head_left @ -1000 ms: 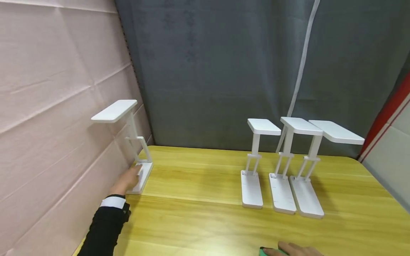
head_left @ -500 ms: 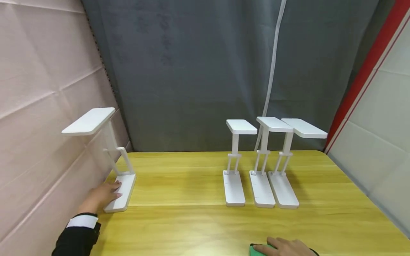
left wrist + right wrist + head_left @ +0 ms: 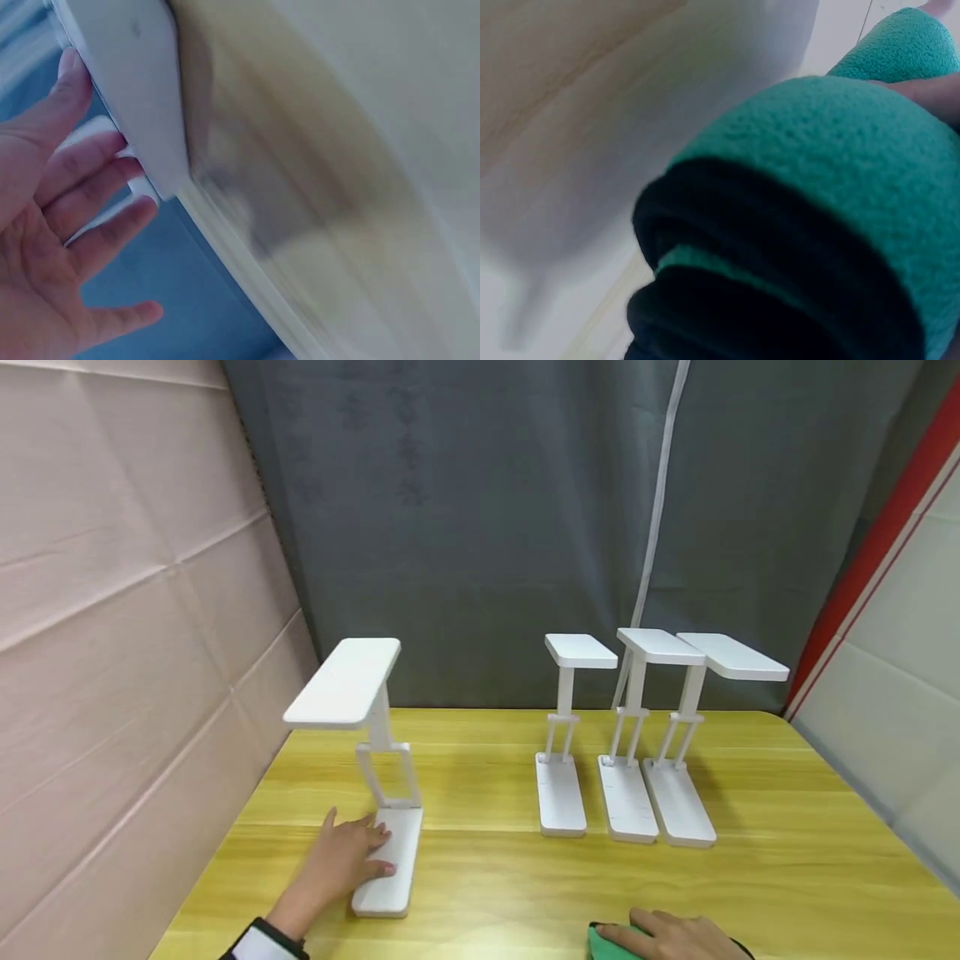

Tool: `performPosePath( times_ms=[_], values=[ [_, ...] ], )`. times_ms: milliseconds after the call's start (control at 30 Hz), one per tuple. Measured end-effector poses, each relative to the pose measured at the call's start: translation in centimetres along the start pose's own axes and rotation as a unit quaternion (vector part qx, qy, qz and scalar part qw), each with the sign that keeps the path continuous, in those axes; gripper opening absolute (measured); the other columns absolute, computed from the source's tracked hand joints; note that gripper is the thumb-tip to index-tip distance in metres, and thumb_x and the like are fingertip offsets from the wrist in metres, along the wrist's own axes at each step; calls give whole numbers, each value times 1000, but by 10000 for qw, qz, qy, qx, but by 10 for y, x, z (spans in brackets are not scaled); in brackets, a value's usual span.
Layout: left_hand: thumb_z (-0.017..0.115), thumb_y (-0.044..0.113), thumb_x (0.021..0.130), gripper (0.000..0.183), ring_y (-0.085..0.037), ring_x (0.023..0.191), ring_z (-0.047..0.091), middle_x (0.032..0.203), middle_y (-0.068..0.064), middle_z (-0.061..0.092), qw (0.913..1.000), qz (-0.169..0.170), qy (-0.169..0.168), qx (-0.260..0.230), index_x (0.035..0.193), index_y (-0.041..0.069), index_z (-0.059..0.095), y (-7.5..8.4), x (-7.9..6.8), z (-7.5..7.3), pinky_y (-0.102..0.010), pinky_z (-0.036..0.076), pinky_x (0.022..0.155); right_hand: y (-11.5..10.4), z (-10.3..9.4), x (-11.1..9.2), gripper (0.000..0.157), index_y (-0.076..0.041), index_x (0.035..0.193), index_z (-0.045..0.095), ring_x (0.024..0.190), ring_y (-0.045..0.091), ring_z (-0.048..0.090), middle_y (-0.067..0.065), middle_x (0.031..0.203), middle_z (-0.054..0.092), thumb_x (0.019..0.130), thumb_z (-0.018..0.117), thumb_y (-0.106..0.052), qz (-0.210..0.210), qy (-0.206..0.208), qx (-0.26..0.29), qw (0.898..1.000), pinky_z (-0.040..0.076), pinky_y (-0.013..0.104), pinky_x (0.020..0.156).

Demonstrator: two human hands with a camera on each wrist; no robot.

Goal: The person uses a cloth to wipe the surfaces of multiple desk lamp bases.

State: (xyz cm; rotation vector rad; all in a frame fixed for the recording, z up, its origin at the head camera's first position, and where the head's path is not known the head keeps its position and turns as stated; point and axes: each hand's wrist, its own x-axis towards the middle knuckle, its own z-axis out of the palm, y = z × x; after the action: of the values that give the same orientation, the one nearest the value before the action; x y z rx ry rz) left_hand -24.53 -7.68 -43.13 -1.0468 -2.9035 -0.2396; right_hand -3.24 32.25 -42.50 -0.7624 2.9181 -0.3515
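My left hand (image 3: 341,860) rests on the base of a white folding stand (image 3: 388,868), shaped like a small desk lamp, with its fingertips and thumb over the left part of the base. The stand is upright, its flat top plate tilted above two thin struts. In the left wrist view my fingers (image 3: 105,232) are spread and fairly straight along the edge of the white base (image 3: 131,82). At the bottom of the head view, my right hand (image 3: 678,937) holds a bunched green cloth (image 3: 611,946). Up close, that cloth (image 3: 840,142) is fuzzy, with dark edging.
Three similar white stands (image 3: 561,797) stand in a group right of centre on the yellow wood-grain table (image 3: 480,868). Pink fabric (image 3: 135,610) walls the left side, and a grey curtain (image 3: 450,527) hangs behind. A white panel with a red strip (image 3: 885,560) is at the right.
My left hand and the stand have moved right and nearer, away from the left wall. The right hand stays on the cloth. The head view has swung a little.
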Motion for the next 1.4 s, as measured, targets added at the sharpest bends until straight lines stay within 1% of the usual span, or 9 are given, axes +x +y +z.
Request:
performPosePath(
  times_ms=[333, 600, 700, 833, 933, 1000, 1067, 1267, 1400],
  values=[
    [70, 57, 69, 49, -17, 92, 66, 94, -2, 73, 9917, 1084, -178, 666, 90, 13, 76, 90, 7, 6, -47, 41, 99, -2, 0, -2, 53, -25, 131, 57, 58, -5, 32, -14, 82, 42, 89, 55, -57, 133, -125, 238, 9996, 30, 18, 39],
    [69, 63, 67, 47, -5, 67, 60, 66, 6, 65, 9873, 1347, -96, 832, 66, 15, 70, 152, 19, 13, -32, 48, 89, -12, -17, 10, 60, -25, 131, 56, 56, -6, 31, -18, 82, 38, 84, 59, -62, -160, 258, 35, 9995, 31, 16, 43],
    [70, 64, 65, 49, -3, 58, 55, 56, 8, 57, 9865, 1380, 198, 860, 58, 16, 65, 167, 23, 16, -24, 48, 83, -16, -29, 26, 56, -29, 134, 53, 63, -3, 37, -16, 89, 45, 83, 70, -46, -17, 48, -13, 10000, 37, 20, 48],
    [77, 61, 64, 47, -2, 63, 57, 61, 9, 58, 9858, 1577, 446, 376, 62, 15, 66, 167, 25, 18, -29, 48, 87, -23, -44, 56, 62, -29, 132, 55, 69, 0, 45, -11, 97, 53, 76, 71, -8, 64, 211, -234, 9995, 43, 22, 53],
    [76, 65, 61, 68, -9, 94, 62, 97, 2, 68, 9836, 1791, 179, -75, 96, 7, 72, 152, 20, 18, -45, 43, 98, -26, -47, 78, 61, -24, 128, 60, 69, 4, 51, -5, 100, 58, 72, 65, -1, -32, 583, -576, 9966, 45, 23, 53],
    [72, 70, 61, 92, -15, 116, 55, 127, -5, 60, 9819, 1854, -92, -368, 122, 3, 63, 143, 14, 18, -54, 38, 100, -26, -45, 87, 59, -21, 125, 63, 70, 7, 55, -2, 102, 61, 70, 65, -1, -13, 674, -734, 9950, 46, 25, 52],
    [66, 76, 60, 106, -20, 129, 45, 142, -8, 47, 9812, 1867, -315, -368, 135, 3, 52, 139, 7, 19, -59, 34, 101, -26, -39, 92, 57, -19, 123, 64, 72, 11, 59, 1, 101, 63, 68, 66, -1, 64, 748, -910, 9930, 49, 27, 53],
    [63, 79, 61, 105, -19, 130, 43, 144, -4, 45, 9836, 1718, -488, -265, 137, 7, 52, 143, -1, 17, -66, 29, 100, -30, -19, 87, 56, -14, 122, 65, 62, 8, 53, 3, 99, 60, 67, 68, -2, 560, 782, -567, 9937, 43, 24, 47],
    [64, 78, 60, 104, -19, 129, 44, 143, -3, 46, 9846, 1667, -500, -149, 135, 7, 54, 145, -3, 16, -66, 28, 100, -37, -17, 74, 54, -15, 122, 67, 60, 2, 47, -4, 90, 59, 69, 69, -2, 546, 530, -102, 9970, 40, 22, 48]
  ],
)
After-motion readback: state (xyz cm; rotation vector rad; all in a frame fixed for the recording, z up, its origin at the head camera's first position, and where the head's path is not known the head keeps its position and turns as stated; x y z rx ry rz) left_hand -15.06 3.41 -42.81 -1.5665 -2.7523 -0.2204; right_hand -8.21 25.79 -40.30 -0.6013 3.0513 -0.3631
